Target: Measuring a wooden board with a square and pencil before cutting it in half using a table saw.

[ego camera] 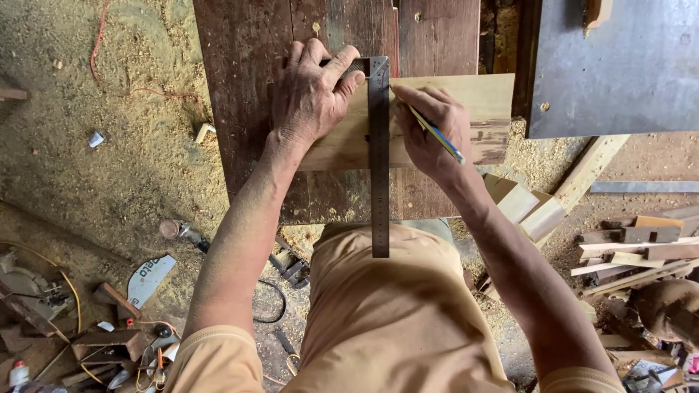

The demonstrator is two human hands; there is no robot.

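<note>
While the left hand (312, 93) lies flat, fingers spread, on a pale wooden board (480, 109), it presses down the short arm of a steel try square (378, 145), w/ index finger and thumb against the square's corner. Long blade of the square runs straight toward the person, crossing the board's near edge and overhanging the workbench (240, 87) as far as the tan shirt. Right hand (429, 131) sits just right of the blade, closed around a pencil (435, 131) w/ a blue and yellow shaft; the pencil tip meets the board right beside the blade's edge, near the far edge of the board, and the butt end points back toward the right wrist.

Board lies crosswise on the dark, worn planks of the workbench, approx. centre of the view, its right end reaching a bench edge strewn w/ sawdust. Far right: a grey sheet panel (619, 65). Below it, pale wood offcuts (528, 207) lean beside the right forearm, and a stack of thin battens (641, 251) lies further right.

Left side: sawdust-covered floor (109, 160) w/ a thin red cord (109, 44); lower left, a saw blade guard plate (149, 276), scrap wood and tangled wires.
</note>
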